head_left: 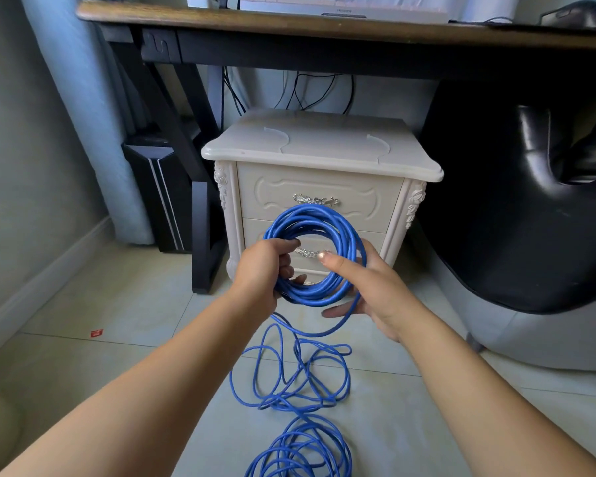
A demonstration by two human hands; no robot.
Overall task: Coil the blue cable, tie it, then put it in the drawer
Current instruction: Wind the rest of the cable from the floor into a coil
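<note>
cable: we see smooth blue plastic
cabinet: glossy cream paint
handle: shiny metal
floor: pale glazed tile

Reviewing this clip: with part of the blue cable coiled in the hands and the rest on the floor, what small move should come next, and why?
Probably another wrap: the right hand draws up slack and lays one more loop onto the coil that the left hand grips. Much of the blue cable is loose on the floor, so tying seems premature, and both drawers of the nightstand are shut.
</note>
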